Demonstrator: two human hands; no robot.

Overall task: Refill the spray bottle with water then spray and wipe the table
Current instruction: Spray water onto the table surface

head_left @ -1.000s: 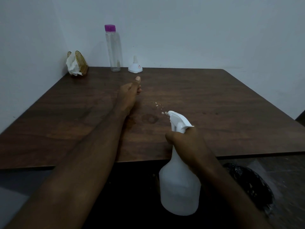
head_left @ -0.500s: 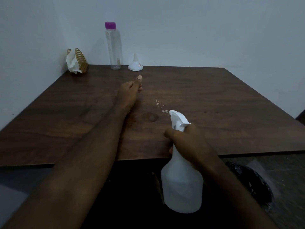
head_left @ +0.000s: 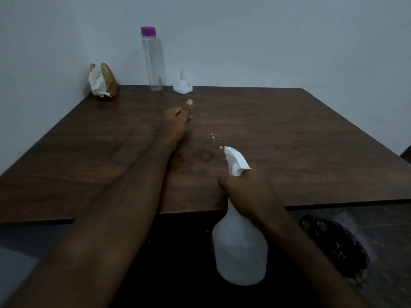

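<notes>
Spray bottle point(head_left: 240, 247), translucent white plastic with a rounded body and an opaque trigger head, hangs over the near edge of the table point(head_left: 289, 141), nozzle aimed across the dark wood-grain top. Right hand point(head_left: 249, 194) grips its neck, fingers curled round it. Left hand point(head_left: 175, 121) lies farther in, fingers curled, thumb out, holding nothing. Small droplets point(head_left: 214, 136) glint just beyond the nozzle. At the far edge stand a tall clear bottle point(head_left: 153, 61) with a purple cap, a white funnel point(head_left: 182, 85) set mouth-down, and a gold holder point(head_left: 109, 82) with crumpled tissue.
</notes>
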